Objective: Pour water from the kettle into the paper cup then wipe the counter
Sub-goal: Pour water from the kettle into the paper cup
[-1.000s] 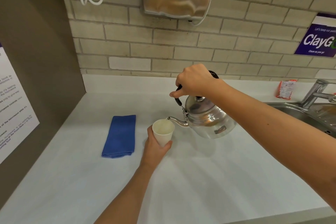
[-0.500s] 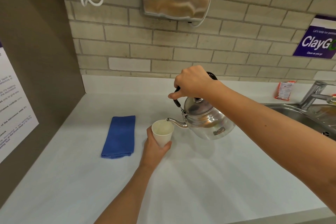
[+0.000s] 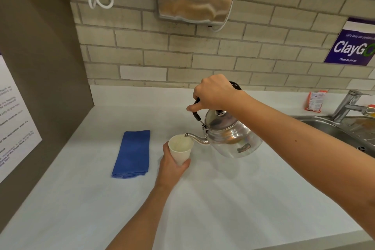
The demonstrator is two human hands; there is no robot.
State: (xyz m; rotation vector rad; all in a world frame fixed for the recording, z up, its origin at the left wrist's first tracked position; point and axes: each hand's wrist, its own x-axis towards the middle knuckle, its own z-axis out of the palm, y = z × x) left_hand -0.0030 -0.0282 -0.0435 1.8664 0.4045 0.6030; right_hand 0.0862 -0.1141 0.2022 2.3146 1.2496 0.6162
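Kettle [image 3: 231, 138] tilted, spout over hand-held paper cup [image 3: 180, 149]

A single head-worn wide-angle camera looks forward and down across the white worktop [image 3: 223, 199] toward the brick wall [image 3: 263, 50]. Both forearms reach in from the near edge, close to the lens.

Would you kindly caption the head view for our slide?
Right hand tilts the kettle spout over a paper cup held by the left hand.
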